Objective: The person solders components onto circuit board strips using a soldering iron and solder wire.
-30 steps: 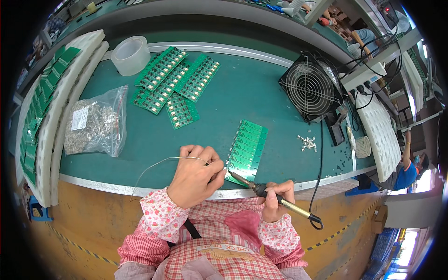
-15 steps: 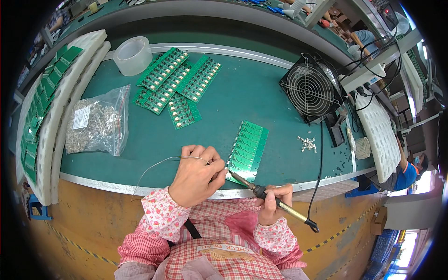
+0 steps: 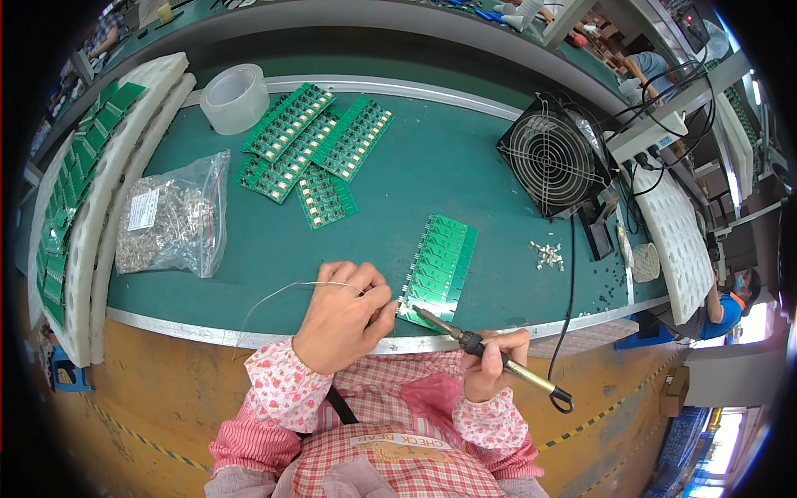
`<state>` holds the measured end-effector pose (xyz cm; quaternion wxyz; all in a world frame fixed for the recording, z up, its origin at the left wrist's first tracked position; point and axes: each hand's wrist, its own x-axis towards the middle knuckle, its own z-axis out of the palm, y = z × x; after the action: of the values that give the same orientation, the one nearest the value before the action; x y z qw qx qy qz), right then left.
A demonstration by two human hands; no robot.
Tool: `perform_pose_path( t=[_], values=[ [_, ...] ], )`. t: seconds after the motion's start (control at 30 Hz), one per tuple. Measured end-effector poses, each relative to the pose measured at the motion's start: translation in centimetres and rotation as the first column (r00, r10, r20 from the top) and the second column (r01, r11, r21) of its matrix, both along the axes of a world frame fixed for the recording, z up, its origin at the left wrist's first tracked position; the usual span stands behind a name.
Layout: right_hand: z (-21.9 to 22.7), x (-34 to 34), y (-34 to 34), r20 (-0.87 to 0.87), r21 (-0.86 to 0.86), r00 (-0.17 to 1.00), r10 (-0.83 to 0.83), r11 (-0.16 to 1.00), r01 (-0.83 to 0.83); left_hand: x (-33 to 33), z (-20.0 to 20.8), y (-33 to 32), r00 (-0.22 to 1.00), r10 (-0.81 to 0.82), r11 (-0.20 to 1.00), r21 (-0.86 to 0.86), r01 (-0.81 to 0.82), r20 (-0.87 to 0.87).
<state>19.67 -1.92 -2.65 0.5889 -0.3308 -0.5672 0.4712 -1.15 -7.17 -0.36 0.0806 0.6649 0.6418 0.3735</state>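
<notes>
A green circuit board panel [image 3: 438, 261] lies flat near the front edge of the green-topped bench, with a row of small metal pins along its left side. Closed round a soldering iron [image 3: 473, 342], my right hand [image 3: 491, 365] holds it with the dark tip over the panel's lower left corner. Whether the tip touches the board I cannot tell. My left hand [image 3: 344, 319] is at the panel's lower left, fingers pinched on thin solder wire [image 3: 286, 288], which curves away to the left. The wire's working end is hidden by the fingers.
Several populated circuit boards [image 3: 290, 141] overlap toward the back, by a clear tape roll [image 3: 235, 100]. A bag of small metal parts [image 3: 170, 216] lies left, beside foam trays [image 3: 124, 174] bearing boards. On the right stand a black fan [image 3: 548, 158], loose small parts [image 3: 547, 256] and the iron's cable [image 3: 569, 290].
The soldering iron's tip has shifted slightly right, and my right hand has moved a little with it. My left hand has drawn slightly left. The panel stays in place.
</notes>
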Motion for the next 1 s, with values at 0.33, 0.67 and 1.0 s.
perform_pose_path(
  t=[0.33,0.67,1.0],
  values=[
    [-0.2,0.1,0.0,-0.046,0.017,0.996,0.075,0.997,-0.074,0.0,0.6,-0.7,0.999,-0.037,0.999,-0.001,0.037,-0.002],
    [-0.5,1.4,0.3,0.042,0.004,0.977,0.209,0.978,-0.21,0.1,0.4,-0.6,0.997,-0.076,0.997,0.0,0.076,-0.025],
    [-0.7,1.5,0.4,0.04,0.031,0.974,0.221,0.974,-0.223,0.3,0.3,-0.3,0.995,-0.059,0.998,-0.002,0.059,-0.085]
  ],
)
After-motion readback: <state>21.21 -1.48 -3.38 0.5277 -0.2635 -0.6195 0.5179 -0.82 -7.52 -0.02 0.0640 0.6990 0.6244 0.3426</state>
